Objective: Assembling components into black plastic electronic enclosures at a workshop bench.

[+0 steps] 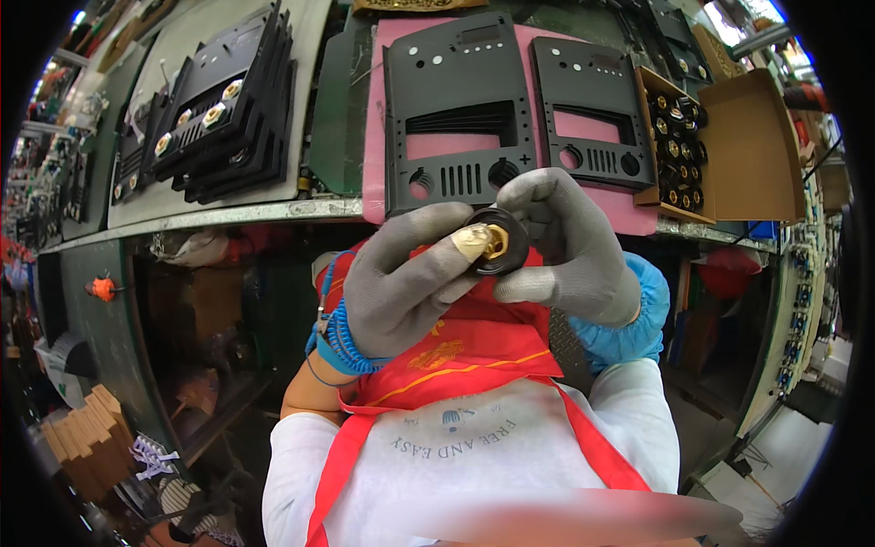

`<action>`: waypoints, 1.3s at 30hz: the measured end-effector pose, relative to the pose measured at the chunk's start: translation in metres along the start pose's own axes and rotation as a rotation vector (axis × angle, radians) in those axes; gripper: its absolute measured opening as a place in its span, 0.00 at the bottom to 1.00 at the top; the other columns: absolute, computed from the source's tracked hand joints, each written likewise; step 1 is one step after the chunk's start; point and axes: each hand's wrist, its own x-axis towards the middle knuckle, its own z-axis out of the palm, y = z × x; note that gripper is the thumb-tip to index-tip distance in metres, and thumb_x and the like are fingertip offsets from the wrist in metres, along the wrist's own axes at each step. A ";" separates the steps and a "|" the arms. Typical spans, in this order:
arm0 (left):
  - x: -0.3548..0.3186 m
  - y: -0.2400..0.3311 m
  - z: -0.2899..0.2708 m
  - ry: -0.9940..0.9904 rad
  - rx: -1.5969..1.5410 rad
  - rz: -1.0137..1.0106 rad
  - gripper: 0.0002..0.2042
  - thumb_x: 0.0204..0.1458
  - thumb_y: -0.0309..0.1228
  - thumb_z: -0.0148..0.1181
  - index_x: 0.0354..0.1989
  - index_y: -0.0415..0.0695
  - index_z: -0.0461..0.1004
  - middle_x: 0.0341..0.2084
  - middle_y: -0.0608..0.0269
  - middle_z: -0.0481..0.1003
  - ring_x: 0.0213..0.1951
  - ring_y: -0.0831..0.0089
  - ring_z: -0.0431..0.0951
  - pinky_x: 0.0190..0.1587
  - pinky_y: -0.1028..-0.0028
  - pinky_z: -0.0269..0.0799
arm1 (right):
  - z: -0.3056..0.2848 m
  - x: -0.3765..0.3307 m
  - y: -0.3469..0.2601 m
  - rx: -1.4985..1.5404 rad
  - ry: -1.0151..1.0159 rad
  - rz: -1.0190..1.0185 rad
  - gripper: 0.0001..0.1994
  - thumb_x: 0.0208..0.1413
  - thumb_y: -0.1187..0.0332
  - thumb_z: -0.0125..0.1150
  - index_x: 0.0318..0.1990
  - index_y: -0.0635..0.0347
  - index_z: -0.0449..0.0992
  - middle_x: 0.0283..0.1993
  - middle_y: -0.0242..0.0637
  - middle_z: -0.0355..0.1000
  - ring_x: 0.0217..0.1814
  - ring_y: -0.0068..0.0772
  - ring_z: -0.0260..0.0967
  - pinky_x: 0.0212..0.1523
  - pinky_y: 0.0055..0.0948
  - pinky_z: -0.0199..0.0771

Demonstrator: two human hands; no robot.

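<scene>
Both of my hands wear grey gloves and meet in front of my chest. My left hand (401,283) and my right hand (565,242) together grip a small round black connector (499,242) with a brass centre. The left thumb, its tip wrapped in yellowish tape, presses on the brass part. A blue coiled wrist strap hangs at my left wrist, and a blue cuff covers the right one. Just beyond the hands, a black panel (456,114) with slots and round holes lies on a pink mat (378,182) at the bench edge.
A second black panel (592,109) lies right of the first. An open cardboard box (679,137) of black and brass connectors sits at the far right. A stack of finished black panels (223,109) rests at the left. Cardboard pieces (87,438) stand below the bench at the lower left.
</scene>
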 end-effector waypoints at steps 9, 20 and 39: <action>-0.054 -0.007 0.016 0.403 -0.380 -0.195 0.20 0.46 0.34 0.70 0.44 0.47 0.66 0.56 0.36 0.66 0.52 0.51 0.74 0.52 0.62 0.74 | 0.058 0.011 0.045 -0.308 0.239 -0.436 0.18 0.50 0.68 0.67 0.47 0.66 0.75 0.31 0.37 0.70 0.30 0.28 0.69 0.32 0.24 0.69; -0.080 -0.011 0.016 0.390 -1.703 -0.933 0.12 0.57 0.29 0.60 0.48 0.45 0.71 0.41 0.59 0.76 0.44 0.71 0.78 0.45 0.73 0.77 | 0.050 0.013 0.029 -0.685 -0.485 -0.649 0.08 0.49 0.77 0.59 0.34 0.51 0.79 0.45 0.31 0.75 0.48 0.33 0.72 0.62 0.49 0.53; -0.092 -0.033 0.023 0.319 -1.830 -0.761 0.26 0.59 0.43 0.54 0.58 0.34 0.62 0.49 0.52 0.71 0.54 0.62 0.72 0.58 0.65 0.67 | 0.038 0.034 0.032 -1.084 -0.236 -0.597 0.19 0.39 0.64 0.72 0.40 0.53 0.73 0.48 0.39 0.72 0.46 0.44 0.71 0.50 0.41 0.68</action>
